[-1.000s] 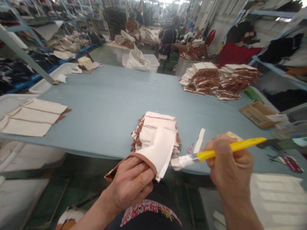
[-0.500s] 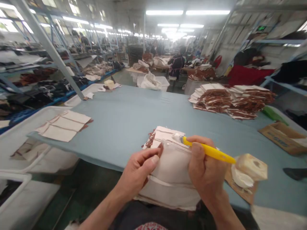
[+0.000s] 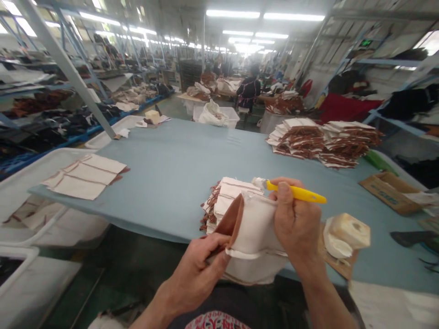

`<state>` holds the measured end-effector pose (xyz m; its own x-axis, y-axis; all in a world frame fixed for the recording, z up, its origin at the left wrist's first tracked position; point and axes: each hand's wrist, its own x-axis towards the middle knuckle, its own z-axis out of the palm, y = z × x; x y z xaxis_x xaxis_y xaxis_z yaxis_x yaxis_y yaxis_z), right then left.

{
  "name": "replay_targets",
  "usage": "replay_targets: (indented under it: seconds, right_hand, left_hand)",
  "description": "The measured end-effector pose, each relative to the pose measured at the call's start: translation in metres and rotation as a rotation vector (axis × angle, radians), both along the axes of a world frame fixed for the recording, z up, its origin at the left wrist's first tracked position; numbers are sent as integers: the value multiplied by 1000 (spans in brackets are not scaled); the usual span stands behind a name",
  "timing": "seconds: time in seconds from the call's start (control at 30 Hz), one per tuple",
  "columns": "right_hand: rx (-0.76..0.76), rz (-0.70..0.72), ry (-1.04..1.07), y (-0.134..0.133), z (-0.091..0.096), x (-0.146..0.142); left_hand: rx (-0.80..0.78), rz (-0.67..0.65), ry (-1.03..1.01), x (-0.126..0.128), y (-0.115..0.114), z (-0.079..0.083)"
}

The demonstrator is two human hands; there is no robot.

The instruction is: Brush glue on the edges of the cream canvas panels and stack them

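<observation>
My left hand (image 3: 195,269) is closed on the left edge of a cream fabric piece (image 3: 257,224) with a brown inner side. That edge is lifted and folded open, so the brown side shows. A yellow-handled brush (image 3: 302,193) is gripped in my right hand (image 3: 298,224), its whitish bristle end pointing left above the piece's far edge. The same hand rests against the right side of the piece; some of its fingers are hidden. Beyond the piece lies a stack of similar cream and brown pieces (image 3: 233,186).
To the right, a cut-open container (image 3: 351,230) with white paste stands on brown card. A cardboard box (image 3: 387,192) lies farther right. Large fabric piles (image 3: 298,137) sit at the back right of the blue table (image 3: 164,160). More cream pieces (image 3: 89,176) lie at left. A person (image 3: 248,89) is in the background.
My left hand has moved down along the fabric edge and the piece has opened, showing more brown. The brush has lifted slightly and shifted away from the fabric's edge.
</observation>
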<state>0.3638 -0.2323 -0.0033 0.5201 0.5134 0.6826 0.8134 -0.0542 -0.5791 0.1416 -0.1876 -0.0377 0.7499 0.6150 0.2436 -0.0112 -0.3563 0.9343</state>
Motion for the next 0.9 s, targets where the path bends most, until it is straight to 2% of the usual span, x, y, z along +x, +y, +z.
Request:
replay_targets:
  seconds: [0.07, 0.13, 0.2, 0.27, 0.33, 0.43, 0.6, 0.8, 0.9]
  right_hand:
    - [50, 39, 34, 1, -4, -3]
    - [177, 66, 114, -3, -6, -6]
    - [327, 86, 286, -13, -4, -9]
    - [408, 110, 507, -29, 0, -15]
    - [389, 138, 684, -47, 4, -22]
    - [286, 149, 809, -67, 5, -33]
    - [268, 127, 817, -75, 0, -45]
    - [144, 161, 862, -83, -10, -56]
    - [175, 98, 894, -87, -13, -56]
  left_hand:
    - [35, -57, 5, -1, -4, 8]
    - [56, -96, 34, -2, -8, 10]
    - [83, -86, 63, -1, -9, 7]
    - [129, -25, 94, 0, -10, 0]
    - [180, 26, 116, 1, -11, -5]
    - [243, 26, 119, 2, -14, -6]
    - [329, 16, 100, 2, -19, -5]
    - [483, 64, 73, 2, -22, -16]
    - [537, 31, 43, 4, -21, -19]
